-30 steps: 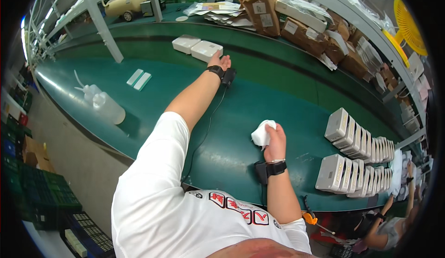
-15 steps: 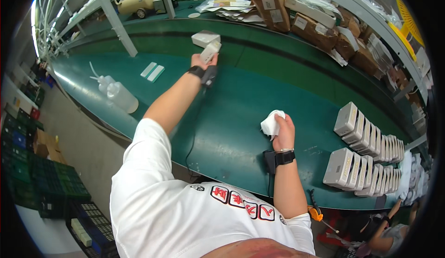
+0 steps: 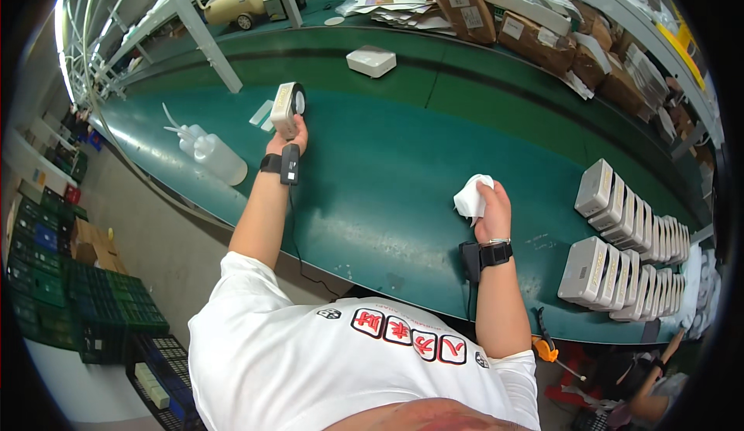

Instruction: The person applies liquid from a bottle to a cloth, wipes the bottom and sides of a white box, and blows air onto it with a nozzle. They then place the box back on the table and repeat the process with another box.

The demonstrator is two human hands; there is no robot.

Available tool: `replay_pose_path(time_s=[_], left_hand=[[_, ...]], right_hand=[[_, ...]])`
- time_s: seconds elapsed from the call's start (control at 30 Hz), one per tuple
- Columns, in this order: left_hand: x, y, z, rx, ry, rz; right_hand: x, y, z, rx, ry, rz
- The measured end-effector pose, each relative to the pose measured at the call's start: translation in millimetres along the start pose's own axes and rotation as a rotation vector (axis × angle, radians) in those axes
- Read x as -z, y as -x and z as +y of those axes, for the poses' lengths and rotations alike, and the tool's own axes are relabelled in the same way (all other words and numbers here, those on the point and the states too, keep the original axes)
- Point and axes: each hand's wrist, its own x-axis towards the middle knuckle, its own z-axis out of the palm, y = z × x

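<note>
- White unit is our item; going outward, right hand first: fingers closed on a crumpled white cloth.
- Similar units stand on the counter at right: near row, far row.
- Left hand grips the unit, held on edge near pale strips.
- Beyond, we see another white unit lying flat.
- We judge the step as unit held, cloth apart from it; next move calls for a steady left grip and the hands closer together.

Left head-worn fisheye, facing down, wearer's shirt close below, green bench ahead
</note>
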Motion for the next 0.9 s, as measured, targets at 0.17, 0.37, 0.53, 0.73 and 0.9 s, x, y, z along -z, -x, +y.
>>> replay_pose_path(time_s=[0.17, 0.37, 0.53, 0.73, 0.9], left_hand=[[-9, 27, -96, -0.084, -0.199, -0.037], [-30, -37, -199, 0.444, -0.796, -0.04], [-31, -167, -235, 0.319, -0.66, 0.231], [-42, -259, -212, -0.212, -0.836, -0.017], [-43, -248, -231, -0.103, -1.045, -0.128]], right_hand=[[2, 0, -1, 0.016, 0.039, -0.031], [-2, -3, 3, 0.004, 0.086, -0.05], [-4, -2, 3, 0.017, 0.062, -0.032], [-16, 0, 9, 0.002, 0.109, -0.092], [-7, -1, 5, 0.014, 0.131, -0.067]])
